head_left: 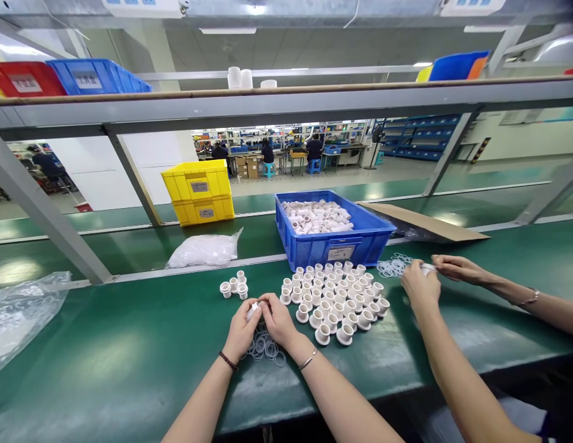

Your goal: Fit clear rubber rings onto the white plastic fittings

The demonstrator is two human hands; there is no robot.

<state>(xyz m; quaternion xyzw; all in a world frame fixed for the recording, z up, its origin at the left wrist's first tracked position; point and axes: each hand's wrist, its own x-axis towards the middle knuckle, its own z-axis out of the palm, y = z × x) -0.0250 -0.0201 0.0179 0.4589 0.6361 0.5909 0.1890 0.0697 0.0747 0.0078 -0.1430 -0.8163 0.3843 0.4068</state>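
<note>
Low over the green table, my left hand (241, 332) is closed around a white flanged plastic fitting (253, 311). My right hand (277, 320) meets it from the right, fingers pinched at the fitting's edge; what they grip is hidden. Beneath both hands lies a loose pile of thin pale rings (266, 349). A small group of white fittings (233, 285) stands just beyond my left hand. To the right of my hands, many more white fittings (332, 301) stand packed together.
Behind the fittings is a blue bin (314, 251) full of white parts. A co-worker's hands (422, 283) hold a white part at right, beside another ring pile (393, 266). Yellow bins (198, 194), a filled plastic bag (204, 250) and cardboard (429, 223) lie further back.
</note>
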